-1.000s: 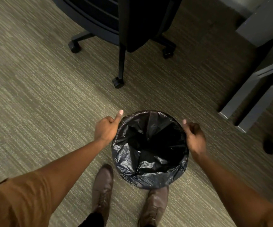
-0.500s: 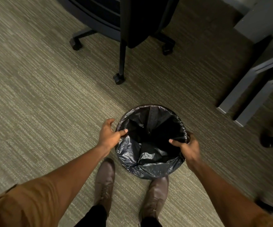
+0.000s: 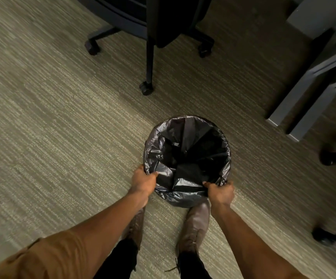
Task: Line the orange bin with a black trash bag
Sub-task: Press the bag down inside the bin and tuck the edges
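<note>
A black trash bag (image 3: 183, 190) covers a round bin standing on the carpet just in front of my feet. The bag is folded over the rim all the way round and hides the bin's own colour. Its inside hangs open and dark. My left hand (image 3: 144, 181) pinches the bag at the near-left rim. My right hand (image 3: 220, 191) grips the bag at the near-right rim, with bunched plastic under the fingers.
A black office chair (image 3: 149, 37) with castors stands beyond the bin. Grey desk legs (image 3: 296, 97) rise at the right. Two more chair castors (image 3: 328, 158) sit at the far right. My brown boots (image 3: 195, 222) stand close behind the bin.
Both hands slid along the rim from its sides toward me and now hold the bag at its near edge. The view has tilted so the bin sits lower.
</note>
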Tool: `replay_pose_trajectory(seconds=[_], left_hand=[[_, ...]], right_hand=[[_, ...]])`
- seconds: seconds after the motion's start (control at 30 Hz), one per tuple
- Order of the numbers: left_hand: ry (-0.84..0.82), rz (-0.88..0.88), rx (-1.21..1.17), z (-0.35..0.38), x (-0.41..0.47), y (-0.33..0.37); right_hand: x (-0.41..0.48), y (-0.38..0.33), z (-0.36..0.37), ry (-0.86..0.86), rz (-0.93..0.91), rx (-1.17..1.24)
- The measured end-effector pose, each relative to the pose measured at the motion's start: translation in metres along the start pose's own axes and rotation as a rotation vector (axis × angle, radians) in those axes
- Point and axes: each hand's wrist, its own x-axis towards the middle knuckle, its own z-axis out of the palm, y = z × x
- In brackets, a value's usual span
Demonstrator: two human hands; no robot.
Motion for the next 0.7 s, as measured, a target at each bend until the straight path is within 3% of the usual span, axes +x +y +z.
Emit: replay_pose_trajectory(seconds=[0.13,0.23,0.3,0.37,0.4,0.47,0.53,0.6,0.7], left_hand=[[-0.038,0.013,-0.063,0.0,0.0,-0.005],[-0.044,0.127,0.113,-0.001,-0.005,-0.006],[0.096,0.297,0.445,-0.001,-0.006,-0.011],[0.237,0.617,0.79,-0.004,-0.009,-0.015],[0.223,0.804,0.92,-0.005,-0.013,-0.013],[0.022,1.094,1.145,-0.005,-0.018,-0.008],[-0.243,1.186,1.422,-0.001,-0.02,-0.001],[-0.362,1.171,1.632,0.005,-0.019,0.003],[-0.398,1.055,1.753,0.008,-0.01,0.009]], right_hand=[[0.018,0.013,0.003,-0.187,0.104,0.225],[0.016,0.009,-0.004,-0.253,0.013,0.189],[0.005,0.006,-0.014,-0.11,-0.176,-0.074],[-0.01,0.003,-0.027,0.086,-0.522,-0.328],[-0.017,0.002,-0.034,0.143,-0.724,-0.427],[-0.024,0.001,-0.037,0.102,-1.064,-0.589],[-0.026,0.002,-0.032,-0.069,-1.252,-0.76],[-0.025,0.001,-0.023,-0.244,-1.3,-0.983],[-0.022,-0.007,-0.012,-0.372,-1.248,-1.269]])
